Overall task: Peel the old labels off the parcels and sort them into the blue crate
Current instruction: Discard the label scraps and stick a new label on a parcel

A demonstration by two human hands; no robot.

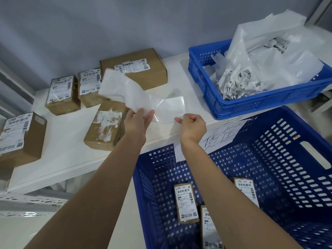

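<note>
Head view: both hands hold a peeled label strip (143, 97) above the front edge of the white shelf (68, 151). Its long axis runs from upper left, where it is crumpled and white, down to the right, where it lies flat and glossy. The left hand (137, 121) grips the strip's middle with fingers curled loosely; the right hand (193, 124) pinches the glossy end, its other fingers curled in. A small blue crate (233, 103) at the shelf's right end holds crumpled labels and white backing sheets. The large blue crate (269, 159) below the front edge holds three labelled parcels. Just left of the hands lies a parcel (105, 129) with torn label scraps; four labelled parcels sit farther back and left.
</note>
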